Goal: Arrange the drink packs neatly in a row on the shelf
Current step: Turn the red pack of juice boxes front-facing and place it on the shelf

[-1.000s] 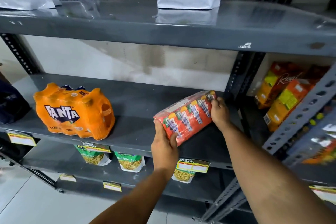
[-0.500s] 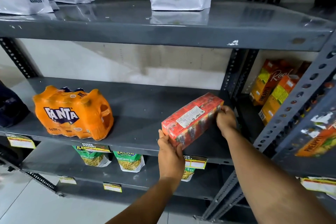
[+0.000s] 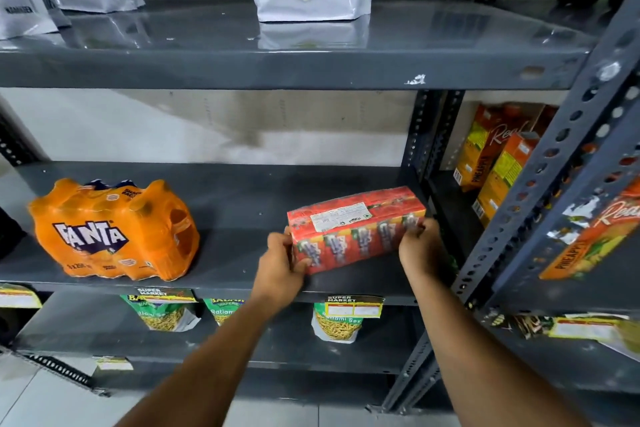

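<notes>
Orange Fanta pack [image 3: 114,230] sits at the left of the grey middle shelf [image 3: 239,198], well apart from the hands. Left hand [image 3: 280,269] reaches up, forearm extended, fingers wrapped on the left end of the red juice-carton pack [image 3: 356,227] — right hand [image 3: 420,246] grips its right end. Pack rests on the shelf, between both hands, near the right upright [image 3: 420,135].

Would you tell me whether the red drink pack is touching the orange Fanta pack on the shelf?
Apart. The head view shows bare grey shelf between the red drink pack and the Fanta pack.
</notes>
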